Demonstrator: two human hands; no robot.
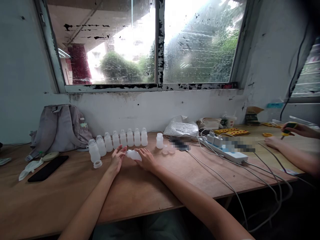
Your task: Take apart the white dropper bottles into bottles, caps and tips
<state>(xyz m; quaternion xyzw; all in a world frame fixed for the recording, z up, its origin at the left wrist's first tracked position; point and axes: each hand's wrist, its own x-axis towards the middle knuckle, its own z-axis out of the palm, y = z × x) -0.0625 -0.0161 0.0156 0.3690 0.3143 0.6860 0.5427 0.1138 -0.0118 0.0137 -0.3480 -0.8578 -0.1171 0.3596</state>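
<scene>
From my distant seat, through the head camera, I see two bare hands working over a wooden table (pixel 135 196) beneath a wide window (pixel 200 43). A milky plastic bottle (pixel 134 155) lies on its side between them, its long axis running roughly left to right, its narrower end seeming to point left. I cannot tell whether it rests on the wood or is held just above it.

The right hand (pixel 147 159) is the nearer: its fingers curve over the bottle's right end and have hold of it. The left hand (pixel 117 160) is just beside the other end, palm partly turned up, fingers loosely parted. I cannot tell whether its fingertips pinch the narrow end or only brush it. So the bottle lies directly right of the left hand, end-on to its fingers.

Beyond the hands, a row of capped bottles (pixel 123 139) stands upright, curving nearer on the left, where a clear ring (pixel 97 164) sits on the table. Right of the row stands an uncapped bottle (pixel 159 141), with small clear discs (pixel 171 151) just beside it. At far right, another person's hand (pixel 303 130) holds a screwdriver (pixel 290 125).
</scene>
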